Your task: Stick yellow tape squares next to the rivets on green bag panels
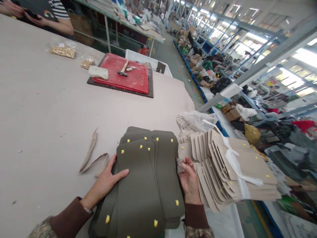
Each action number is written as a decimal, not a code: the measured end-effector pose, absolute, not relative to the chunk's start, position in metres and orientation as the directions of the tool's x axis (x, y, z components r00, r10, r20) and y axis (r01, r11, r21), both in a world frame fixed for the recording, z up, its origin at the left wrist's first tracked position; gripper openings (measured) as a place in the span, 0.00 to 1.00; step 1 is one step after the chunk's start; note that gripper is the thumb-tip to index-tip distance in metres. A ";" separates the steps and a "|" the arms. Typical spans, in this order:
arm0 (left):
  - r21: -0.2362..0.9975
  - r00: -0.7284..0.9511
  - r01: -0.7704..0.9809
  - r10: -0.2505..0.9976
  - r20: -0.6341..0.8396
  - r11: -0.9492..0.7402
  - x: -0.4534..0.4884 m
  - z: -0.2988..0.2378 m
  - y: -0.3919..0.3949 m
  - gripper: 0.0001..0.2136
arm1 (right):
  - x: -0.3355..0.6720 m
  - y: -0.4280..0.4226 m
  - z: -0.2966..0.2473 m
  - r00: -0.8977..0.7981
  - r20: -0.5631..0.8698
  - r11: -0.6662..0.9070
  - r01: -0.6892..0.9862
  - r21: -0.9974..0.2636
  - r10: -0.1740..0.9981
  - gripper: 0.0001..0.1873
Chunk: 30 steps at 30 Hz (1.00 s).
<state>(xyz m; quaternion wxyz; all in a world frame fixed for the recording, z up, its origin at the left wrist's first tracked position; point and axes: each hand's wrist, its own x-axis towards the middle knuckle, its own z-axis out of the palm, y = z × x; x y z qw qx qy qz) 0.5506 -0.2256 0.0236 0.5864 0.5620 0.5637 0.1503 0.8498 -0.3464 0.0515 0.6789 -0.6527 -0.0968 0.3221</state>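
Observation:
A fanned stack of dark olive-grey panels (138, 178) with rounded corners and small yellow tabs lies before me at the table's front edge. My left hand (105, 181) rests along its left side, fingers stretched out and thumb lying on the top panel. On the other side, my right hand (190, 180) has curled fingers closed at a small crumpled greyish strip (180, 165); its palm side faces the dark stack. Just right of that hand leans a large bundle of beige panels (223, 165), tied with a white fabric band (235, 162).
Loose beige strips (91, 152) lie left of the stack. Farther back, a hammer (123, 69) rests on a red board (119, 79). Bags of gold-coloured parts (62, 51) are near a seated person (52, 19). A clear plastic bag (198, 119) sits behind the beige bundle.

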 end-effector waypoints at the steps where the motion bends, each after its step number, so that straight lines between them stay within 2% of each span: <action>1: 0.835 0.320 0.451 0.817 -0.480 0.315 0.551 0.023 -0.226 0.45 | 0.847 -0.348 0.057 0.763 -0.292 -0.061 -0.316 -0.947 0.577 0.20; 3: 0.848 0.323 0.438 0.828 -0.459 0.299 0.551 0.021 -0.226 0.45 | 0.841 -0.348 0.067 0.746 -0.266 -0.089 -0.270 -0.959 0.610 0.21; 6: 0.857 0.329 0.427 0.834 -0.443 0.287 0.550 0.018 -0.227 0.44 | 0.834 -0.341 0.084 0.751 -0.115 -0.133 -0.037 -0.990 0.650 0.17; 8: 0.864 0.332 0.421 0.841 -0.428 0.274 0.550 0.015 -0.228 0.44 | 0.833 -0.334 0.093 0.807 -0.001 -0.111 0.080 -0.991 0.591 0.14; 10: 0.879 0.341 0.420 0.858 -0.384 0.226 0.549 0.012 -0.229 0.43 | 0.837 -0.326 0.099 0.878 0.033 -0.035 0.057 -0.998 0.477 0.14; 11: 0.885 0.346 0.428 0.870 -0.350 0.186 0.549 0.009 -0.230 0.42 | 0.839 -0.322 0.101 0.899 0.013 0.007 0.011 -1.000 0.438 0.15; 13: 0.877 0.353 0.474 0.896 -0.271 0.079 0.550 0.005 -0.230 0.41 | 0.844 -0.317 0.104 0.899 -0.051 0.062 -0.087 -0.994 0.435 0.17; 17: 0.788 0.372 0.600 0.920 -0.122 -0.138 0.552 0.003 -0.231 0.39 | 0.845 -0.316 0.107 0.844 -0.140 0.052 -0.194 -0.980 0.518 0.18; 21: 0.681 0.418 0.654 0.908 0.036 -0.329 0.559 0.013 -0.230 0.35 | 0.839 -0.317 0.119 0.778 -0.197 0.017 -0.257 -0.966 0.597 0.19; 26: 0.580 0.464 0.700 0.883 0.074 -0.416 0.575 0.030 -0.229 0.38 | 0.838 -0.313 0.140 0.717 -0.234 -0.092 -0.233 -0.968 0.657 0.22; 30: 0.509 0.451 0.745 0.888 0.091 -0.430 0.588 0.039 -0.230 0.38 | 0.842 -0.311 0.152 0.716 -0.283 -0.233 -0.171 -0.957 0.638 0.24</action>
